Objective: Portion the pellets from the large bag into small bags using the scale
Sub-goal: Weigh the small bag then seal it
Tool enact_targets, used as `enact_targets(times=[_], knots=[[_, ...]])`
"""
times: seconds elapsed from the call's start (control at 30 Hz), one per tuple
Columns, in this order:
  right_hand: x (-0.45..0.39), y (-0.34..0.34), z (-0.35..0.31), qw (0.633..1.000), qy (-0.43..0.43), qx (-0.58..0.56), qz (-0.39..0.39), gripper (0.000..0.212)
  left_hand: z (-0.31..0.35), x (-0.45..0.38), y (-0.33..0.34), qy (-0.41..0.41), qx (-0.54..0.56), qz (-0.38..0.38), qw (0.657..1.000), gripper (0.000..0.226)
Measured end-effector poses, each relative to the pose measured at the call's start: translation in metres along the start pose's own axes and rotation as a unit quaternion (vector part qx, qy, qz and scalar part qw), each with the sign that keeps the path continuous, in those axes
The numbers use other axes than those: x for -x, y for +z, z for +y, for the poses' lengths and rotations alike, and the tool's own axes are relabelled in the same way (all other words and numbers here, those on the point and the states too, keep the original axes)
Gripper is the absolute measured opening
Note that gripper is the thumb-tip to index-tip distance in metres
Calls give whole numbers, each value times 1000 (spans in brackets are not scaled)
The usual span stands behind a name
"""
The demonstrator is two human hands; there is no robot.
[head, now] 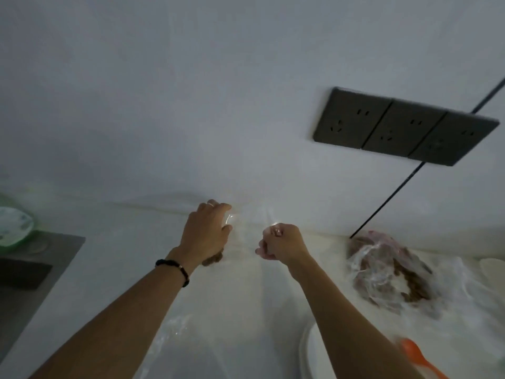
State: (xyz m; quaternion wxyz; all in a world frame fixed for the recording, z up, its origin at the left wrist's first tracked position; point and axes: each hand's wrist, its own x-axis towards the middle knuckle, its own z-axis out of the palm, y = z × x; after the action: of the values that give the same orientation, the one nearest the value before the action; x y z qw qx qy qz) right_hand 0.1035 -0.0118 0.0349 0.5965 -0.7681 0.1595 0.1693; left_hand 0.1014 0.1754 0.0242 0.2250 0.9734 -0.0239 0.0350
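Both hands were raised over the counter, holding a clear small bag stretched between them. The left hand held its edge with curled fingers, though blur left the exact pinch uncertain. The right hand was fisted on the opposite edge. The film ran side to side from one grip to the other, with a few brown pellets showing just below the left hand. The large bag of pellets lay well to the right of the right-hand grip, so the right hand was nearer to it.
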Motion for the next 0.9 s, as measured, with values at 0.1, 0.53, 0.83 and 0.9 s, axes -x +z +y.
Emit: enact_targets(times=[0.1,0.53,0.83,0.9], knots=[[-22,33,9,998,42,40,-17,24,-28,7,12,26,-46,-59,997,62],[-39,65,23,988,25,150,12,12,-93,17,41,66,-134,-90,985,57],[-23,30,14,930,-72,358,48,43,-55,22,29,47,-89,-122,987,72],[-4,12,12,911,-115,391,69,42,-29,26,26,69,-70,-103,990,67]])
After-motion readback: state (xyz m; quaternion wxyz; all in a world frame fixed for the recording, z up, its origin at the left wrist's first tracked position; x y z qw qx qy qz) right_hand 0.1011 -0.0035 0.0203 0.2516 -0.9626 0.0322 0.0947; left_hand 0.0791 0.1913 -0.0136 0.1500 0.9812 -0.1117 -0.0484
